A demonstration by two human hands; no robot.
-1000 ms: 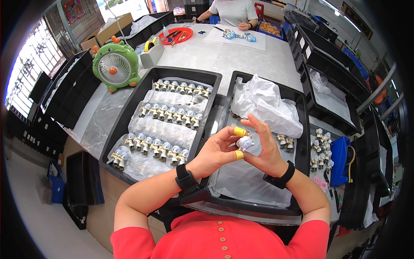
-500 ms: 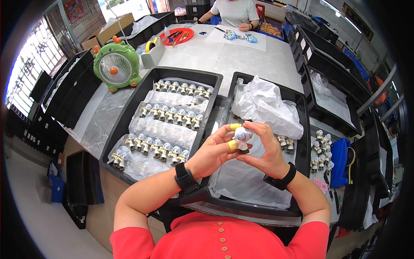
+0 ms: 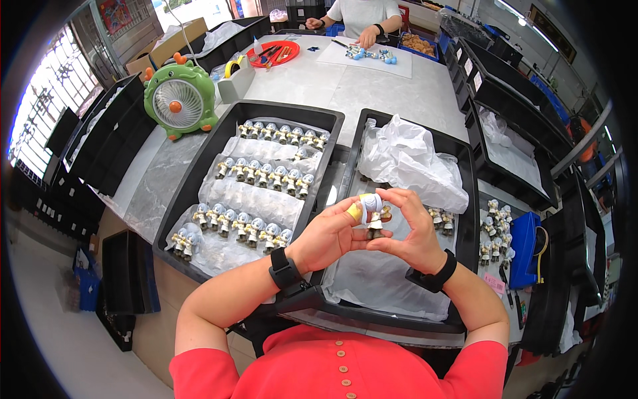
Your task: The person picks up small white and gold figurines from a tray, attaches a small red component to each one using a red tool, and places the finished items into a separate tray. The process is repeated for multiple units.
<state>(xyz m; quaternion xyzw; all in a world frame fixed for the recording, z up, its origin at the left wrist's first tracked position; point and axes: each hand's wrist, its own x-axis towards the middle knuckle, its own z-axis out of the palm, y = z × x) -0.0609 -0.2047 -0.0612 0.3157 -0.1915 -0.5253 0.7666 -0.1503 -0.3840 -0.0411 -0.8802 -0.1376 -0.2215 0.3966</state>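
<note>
Between my two hands, upright, is a small figurine [image 3: 375, 216] with pale blue-white hair, a white body and dark feet. My left hand [image 3: 330, 233] grips it from the left, with yellow tape around a finger or thumb. The fingertips of my right hand [image 3: 417, 233] pinch it at the head and near the feet. Below my hands lies a black tray [image 3: 399, 322] lined with white paper. Beside it on the left, another black tray [image 3: 174, 263] holds rows of similar figurines [image 3: 262, 174] on white sheets.
Crumpled white paper [image 3: 415, 166] covers part of the right tray, with some figurines [image 3: 442, 219] by it. More figurines [image 3: 493, 233] and a blue box [image 3: 525, 249] sit at the right. A green fan [image 3: 179, 100] and red dish [image 3: 276, 54] stand farther off. A co-worker [image 3: 365, 16] sits across.
The figurine has been turned in my hands, and my left fingers have shifted around it. Across the table, the co-worker's hand has reached to the blue pieces.
</note>
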